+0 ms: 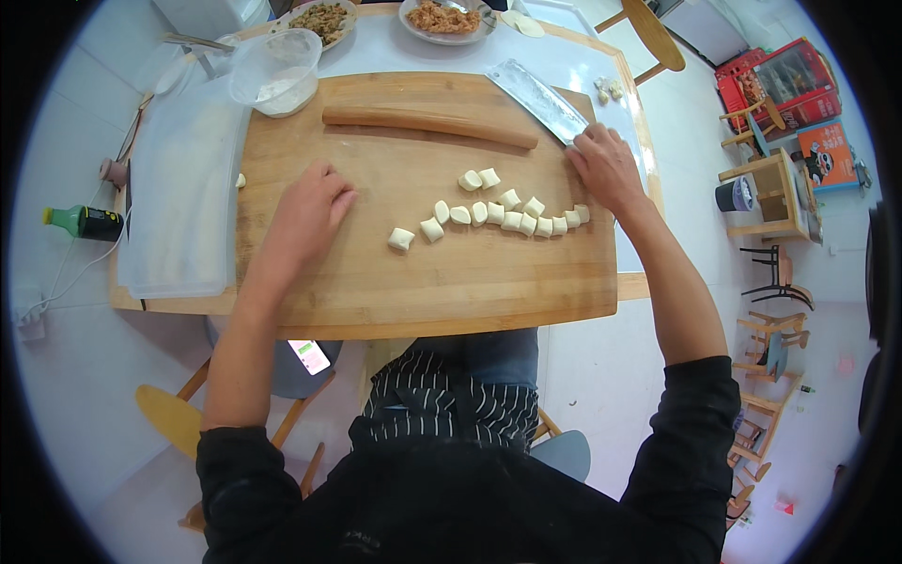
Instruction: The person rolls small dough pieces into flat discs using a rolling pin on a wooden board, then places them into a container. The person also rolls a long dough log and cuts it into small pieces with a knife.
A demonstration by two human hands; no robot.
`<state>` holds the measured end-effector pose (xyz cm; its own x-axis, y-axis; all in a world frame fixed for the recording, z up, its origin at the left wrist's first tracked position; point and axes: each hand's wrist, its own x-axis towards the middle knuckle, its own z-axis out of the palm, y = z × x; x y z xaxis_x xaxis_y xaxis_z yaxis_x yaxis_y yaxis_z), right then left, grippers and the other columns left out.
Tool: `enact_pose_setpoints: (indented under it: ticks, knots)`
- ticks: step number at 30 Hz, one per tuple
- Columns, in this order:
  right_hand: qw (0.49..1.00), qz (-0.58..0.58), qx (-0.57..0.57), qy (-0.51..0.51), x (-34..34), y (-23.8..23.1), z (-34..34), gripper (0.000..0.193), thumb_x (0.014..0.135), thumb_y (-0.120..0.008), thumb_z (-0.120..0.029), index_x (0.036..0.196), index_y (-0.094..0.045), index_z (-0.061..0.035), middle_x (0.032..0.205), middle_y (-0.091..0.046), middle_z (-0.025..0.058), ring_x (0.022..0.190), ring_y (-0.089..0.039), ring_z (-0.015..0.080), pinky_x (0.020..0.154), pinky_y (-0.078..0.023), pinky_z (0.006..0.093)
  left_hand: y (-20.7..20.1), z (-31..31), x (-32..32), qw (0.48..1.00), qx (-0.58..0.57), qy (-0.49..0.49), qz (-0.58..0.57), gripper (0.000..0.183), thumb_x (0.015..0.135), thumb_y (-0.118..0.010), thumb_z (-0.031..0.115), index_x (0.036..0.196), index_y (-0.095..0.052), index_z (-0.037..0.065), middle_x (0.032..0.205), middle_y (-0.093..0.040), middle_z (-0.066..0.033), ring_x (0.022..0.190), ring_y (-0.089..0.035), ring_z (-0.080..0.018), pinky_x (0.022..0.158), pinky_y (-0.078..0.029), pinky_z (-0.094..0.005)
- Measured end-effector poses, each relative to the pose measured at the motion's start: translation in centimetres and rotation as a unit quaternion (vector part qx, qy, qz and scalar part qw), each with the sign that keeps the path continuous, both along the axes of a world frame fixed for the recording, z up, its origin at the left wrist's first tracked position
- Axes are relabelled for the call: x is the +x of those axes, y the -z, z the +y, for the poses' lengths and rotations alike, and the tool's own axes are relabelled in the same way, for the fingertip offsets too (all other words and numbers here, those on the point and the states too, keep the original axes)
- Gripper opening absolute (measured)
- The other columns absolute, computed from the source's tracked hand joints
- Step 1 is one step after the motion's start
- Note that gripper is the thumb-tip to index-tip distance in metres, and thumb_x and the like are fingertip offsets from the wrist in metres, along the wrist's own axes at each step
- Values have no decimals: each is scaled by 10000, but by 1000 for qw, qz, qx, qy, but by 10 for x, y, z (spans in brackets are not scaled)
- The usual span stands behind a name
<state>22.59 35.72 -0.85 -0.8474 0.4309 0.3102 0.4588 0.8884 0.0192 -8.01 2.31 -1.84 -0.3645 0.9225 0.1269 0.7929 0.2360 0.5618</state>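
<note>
Several small cut pieces of pale dough [459, 215] lie in a loose, curving row across the wooden board [423, 291]. Two more pieces sit just above that row. To the left of the dough, my left hand [315, 209] rests over the board, fingers curled in and nothing visible in them. At the board's right edge my right hand [606, 164] closes round the handle end of a cleaver [540, 101]; the handle itself is hidden. Its broad, flour-dusted blade points to the far left, lying across the board's far right corner. Beyond the dough lies a wooden rolling pin [429, 126].
A clear bowl with flour [277, 80] and a translucent plastic box [183, 202] stand at the left. Plates of chopped filling [324, 23] and minced filling [446, 21] are at the back. Small scraps [609, 90] lie on the white table beyond the cleaver. A green-capped bottle [85, 223] is far left.
</note>
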Motion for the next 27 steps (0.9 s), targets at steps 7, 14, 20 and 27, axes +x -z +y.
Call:
enact_pose_setpoints:
  ticks: [7, 14, 20, 27]
  knots:
    - [984, 55, -139, -94, -2, -22, -55, 197, 916, -772, -196, 1003, -678, -47, 1081, -661, 144, 1025, -634, 386, 865, -523, 483, -2, 10, 27, 980, 106, -9, 167, 351, 884, -809, 189, 1163, -694, 11, 1136, -660, -173, 1108, -629, -388, 949, -497, -507]
    - [979, 57, -140, -139, 3, 1, -111, 306, 857, -832, -270, 1021, -670, -69, 1219, -657, 130, 1059, -654, 377, 853, -557, 473, 20, 34, 95, 985, 117, 99, 83, 513, 912, -768, 249, 1367, -628, 60, 1040, -629, -165, 1031, -629, -347, 924, -521, -494]
    - [954, 114, -198, -195, -92, 28, -126, 158, 952, -746, -171, 1045, -695, -54, 1239, -677, 150, 1082, -673, 389, 917, -567, 468, 20, 50, 42, 990, 83, -43, 101, 326, 1004, -650, 128, 1323, -670, 61, 1117, -667, -199, 1012, -663, -395, 846, -550, -475]
    - [957, 190, -166, -145, -123, 8, -105, 127, 951, -680, -81, 1070, -688, -38, 1090, -717, 167, 1033, -668, 398, 893, -545, 489, 0, 20, 13, 960, 212, -68, 169, 319, 914, -725, 38, 1231, -718, 73, 1190, -690, -159, 1065, -669, -374, 972, -532, -482]
